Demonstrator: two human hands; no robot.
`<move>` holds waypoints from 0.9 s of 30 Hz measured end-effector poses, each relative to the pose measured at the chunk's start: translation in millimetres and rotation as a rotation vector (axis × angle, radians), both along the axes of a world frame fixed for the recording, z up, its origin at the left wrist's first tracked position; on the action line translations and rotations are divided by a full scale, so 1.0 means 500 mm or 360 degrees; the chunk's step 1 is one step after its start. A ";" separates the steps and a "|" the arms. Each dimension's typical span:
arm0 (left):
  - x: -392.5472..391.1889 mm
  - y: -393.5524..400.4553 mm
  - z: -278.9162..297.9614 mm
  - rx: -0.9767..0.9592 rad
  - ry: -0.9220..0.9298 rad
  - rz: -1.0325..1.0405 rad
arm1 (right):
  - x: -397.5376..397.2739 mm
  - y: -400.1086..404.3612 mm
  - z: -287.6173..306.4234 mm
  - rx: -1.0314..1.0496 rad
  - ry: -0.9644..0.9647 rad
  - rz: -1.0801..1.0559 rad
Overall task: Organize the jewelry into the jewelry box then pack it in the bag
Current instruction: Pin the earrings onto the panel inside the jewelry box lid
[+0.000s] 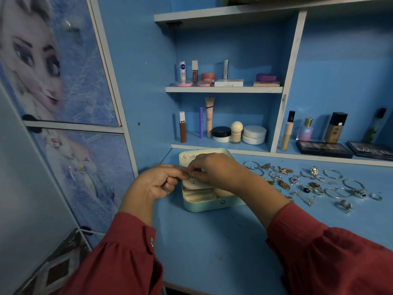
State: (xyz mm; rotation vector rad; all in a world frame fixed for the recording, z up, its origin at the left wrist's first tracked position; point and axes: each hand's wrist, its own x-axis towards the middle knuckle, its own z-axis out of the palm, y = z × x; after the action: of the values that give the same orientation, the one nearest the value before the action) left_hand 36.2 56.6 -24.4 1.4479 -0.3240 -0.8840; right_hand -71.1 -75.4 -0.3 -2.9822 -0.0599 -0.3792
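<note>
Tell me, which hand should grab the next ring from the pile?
The right hand, probably. The loose silver and gold jewelry lies on the blue desk on its side; the left hand is beyond the open mint-green jewelry box.

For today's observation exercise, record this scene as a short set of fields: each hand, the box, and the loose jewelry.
left hand: fingers curled, pinching a small earring with the other hand
right hand: pinching the same earring above the box
jewelry box: mint green, open, cream lining
loose jewelry: rings, bangles and pendants spread on the blue desk, right of the box
</note>
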 end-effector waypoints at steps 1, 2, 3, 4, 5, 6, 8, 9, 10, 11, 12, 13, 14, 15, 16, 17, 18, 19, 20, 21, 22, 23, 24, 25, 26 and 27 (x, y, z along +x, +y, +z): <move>0.000 0.000 0.000 -0.0001 0.0002 0.0002 | 0.000 0.000 0.000 -0.0006 0.0006 -0.0004; -0.001 0.000 0.000 0.0001 -0.0001 0.0002 | 0.000 0.000 0.001 -0.0006 0.0015 -0.0010; 0.000 0.000 0.000 0.0003 -0.0009 0.0001 | -0.001 -0.001 0.000 -0.0001 0.0015 -0.0007; 0.000 0.001 0.000 0.0006 -0.0015 -0.0001 | -0.001 -0.003 -0.002 0.0019 -0.0001 0.0007; 0.001 0.002 0.000 0.0008 -0.0021 -0.0005 | -0.003 -0.004 -0.004 0.0049 -0.0024 0.0026; 0.001 0.003 0.001 0.0010 -0.0029 -0.0014 | -0.005 -0.005 -0.007 0.0084 -0.0047 0.0041; -0.001 0.006 0.003 0.0004 -0.0053 -0.0041 | -0.011 -0.006 -0.010 0.0162 -0.0097 0.0047; -0.002 0.008 0.005 0.0000 -0.0067 -0.0056 | -0.014 -0.009 -0.009 0.0216 -0.0118 0.0035; -0.003 0.010 0.006 -0.0002 -0.0082 -0.0069 | -0.019 -0.015 -0.008 0.0277 -0.0117 0.0008; -0.004 0.011 0.007 -0.0003 -0.0098 -0.0080 | -0.025 -0.023 -0.003 0.0336 -0.0095 -0.0029; -0.005 0.013 0.008 -0.0010 -0.0112 -0.0087 | -0.033 -0.034 0.002 0.0392 -0.0065 -0.0069; -0.006 0.014 0.009 -0.0028 -0.0121 -0.0088 | -0.043 -0.050 0.007 0.0453 -0.0035 -0.0112; -0.006 0.014 0.010 -0.0055 -0.0121 -0.0082 | -0.054 -0.064 0.012 0.0522 -0.0024 -0.0157; -0.006 0.014 0.011 -0.0092 -0.0114 -0.0068 | -0.068 -0.080 0.017 0.0587 -0.0033 -0.0203; -0.006 0.014 0.012 -0.0132 -0.0100 -0.0051 | -0.082 -0.097 0.020 0.0643 -0.0060 -0.0248; -0.005 0.014 0.012 -0.0171 -0.0085 -0.0036 | -0.096 -0.113 0.022 0.0696 -0.0093 -0.0294; -0.004 0.013 0.013 -0.0203 -0.0071 -0.0030 | -0.108 -0.128 0.022 0.0766 -0.0124 -0.0337; -0.004 0.012 0.012 -0.0227 -0.0062 -0.0031 | -0.120 -0.142 0.020 0.0850 -0.0158 -0.0370; -0.004 0.012 0.013 -0.0242 -0.0055 -0.0037 | -0.131 -0.155 0.017 0.0930 -0.0190 -0.0403; -0.003 0.011 0.012 -0.0251 -0.0053 -0.0037 | -0.141 -0.166 0.013 0.0994 -0.0216 -0.0437; -0.003 0.009 0.012 -0.0260 -0.0054 -0.0027 | -0.150 -0.175 0.008 0.1038 -0.0238 -0.0473; -0.002 0.007 0.011 -0.0276 -0.0056 -0.0006 | -0.157 -0.183 0.004 0.1062 -0.0252 -0.0512; -0.002 0.004 0.010 -0.0304 -0.0051 0.0024 | -0.164 -0.188 0.000 0.1063 -0.0251 -0.0541; 0.001 0.002 0.008 -0.0342 -0.0038 0.0057 | -0.169 -0.194 -0.004 0.1041 -0.0227 -0.0563; 0.002 0.000 0.007 -0.0380 -0.0023 0.0081 | -0.174 -0.199 -0.008 0.0997 -0.0173 -0.0590; 0.004 -0.002 0.005 -0.0411 -0.0013 0.0092 | -0.178 -0.204 -0.010 0.0951 -0.0095 -0.0623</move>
State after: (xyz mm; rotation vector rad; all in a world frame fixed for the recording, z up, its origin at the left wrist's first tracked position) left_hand 38.0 55.6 -22.1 1.2161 -0.3860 -0.7595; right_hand -159.9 -177.3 -5.5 -2.3754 0.5391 -0.4331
